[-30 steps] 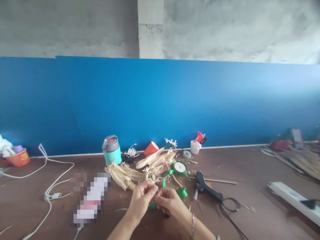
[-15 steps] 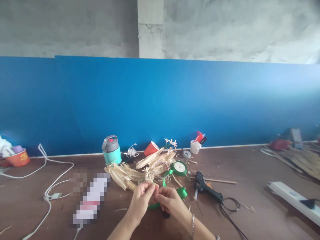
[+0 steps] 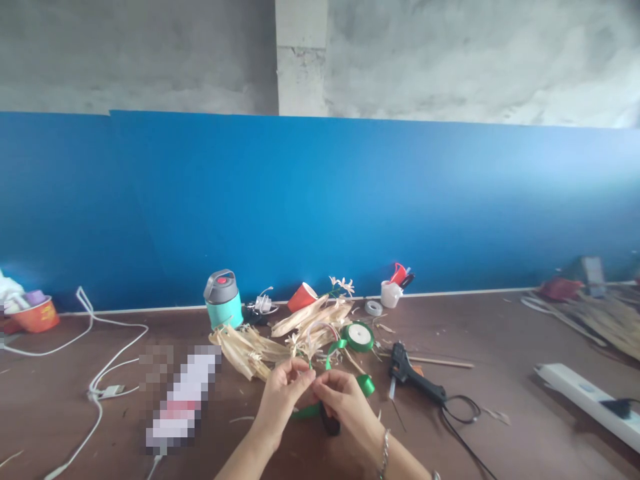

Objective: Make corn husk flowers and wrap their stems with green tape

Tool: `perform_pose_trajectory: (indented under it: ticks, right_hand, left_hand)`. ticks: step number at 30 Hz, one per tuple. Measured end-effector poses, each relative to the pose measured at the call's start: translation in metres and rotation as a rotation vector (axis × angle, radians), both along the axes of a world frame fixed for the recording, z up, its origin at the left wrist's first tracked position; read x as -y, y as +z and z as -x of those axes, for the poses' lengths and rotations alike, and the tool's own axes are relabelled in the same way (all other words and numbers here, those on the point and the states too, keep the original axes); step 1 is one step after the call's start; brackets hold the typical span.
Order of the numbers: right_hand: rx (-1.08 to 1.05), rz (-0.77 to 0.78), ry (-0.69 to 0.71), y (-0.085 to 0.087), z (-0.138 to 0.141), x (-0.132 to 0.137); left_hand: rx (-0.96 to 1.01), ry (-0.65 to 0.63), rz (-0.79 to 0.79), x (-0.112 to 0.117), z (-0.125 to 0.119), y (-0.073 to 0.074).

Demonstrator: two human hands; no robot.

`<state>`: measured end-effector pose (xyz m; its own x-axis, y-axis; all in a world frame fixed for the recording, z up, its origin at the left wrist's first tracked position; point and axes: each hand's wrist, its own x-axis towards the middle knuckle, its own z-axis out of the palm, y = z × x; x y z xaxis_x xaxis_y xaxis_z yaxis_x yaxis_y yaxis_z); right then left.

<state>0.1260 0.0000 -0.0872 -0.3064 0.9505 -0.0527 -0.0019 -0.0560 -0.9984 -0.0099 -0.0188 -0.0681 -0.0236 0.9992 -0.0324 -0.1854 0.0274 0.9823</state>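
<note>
Close together over the table's middle, my left hand (image 3: pixel 284 399) and my right hand (image 3: pixel 347 401) both pinch, fingertips almost meeting. From the left fingertips rises a short green stem (image 3: pixel 311 365), with a pale dried-husk flower (image 3: pixel 299 345) just above. What the right fingertips grip is too small to make out. A dark object (image 3: pixel 329 421) shows under the right hand, partly hidden; whether it is held I cannot tell. Shiny green ribbon (image 3: pixel 306 412) passes below and behind the hands. Its spool (image 3: pixel 359 337) lies beyond them, among pale dried husks (image 3: pixel 250 350).
A black glue gun (image 3: pixel 415 377) with a cable lies right of my hands, near a thin stick (image 3: pixel 443 361). Behind stand a turquoise flask (image 3: pixel 223 310), a tipped red cup (image 3: pixel 302 297) and a white cup (image 3: pixel 391 294) of tools. A white power strip (image 3: pixel 590 403) is far right.
The fingertips have drawn slightly apart, and my left fingers have lifted a little. More of the dark object shows under my right hand. Objects on the table stay put.
</note>
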Motion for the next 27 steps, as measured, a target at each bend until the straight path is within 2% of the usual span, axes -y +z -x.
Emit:
perform_pose_trajectory:
  ticks: [3, 11, 17, 23, 27]
  right_hand:
    - [0.01, -0.002, 0.019, -0.0019, 0.0014, 0.0005]
    - [0.008, -0.005, 0.055, -0.0024, 0.0029, 0.0023]
    - [0.004, -0.027, 0.021, -0.0044, 0.0015, 0.0]
    - [0.021, -0.038, -0.002, -0.0021, 0.0009, 0.0009]
    - [0.033, -0.035, -0.007, -0.0003, 0.0023, 0.0025]
  left_hand:
    - [-0.06, 0.03, -0.07, -0.0004, -0.0015, 0.0014]
    - [-0.109, -0.064, -0.132, -0.0013, -0.0007, -0.0021]
    - [-0.028, -0.123, -0.041, 0.0016, -0.0027, 0.0011]
    - [0.066, -0.096, 0.058, 0.0045, -0.0033, 0.0054]
    - [0.05, -0.029, 0.025, 0.0028, -0.0042, 0.0043]
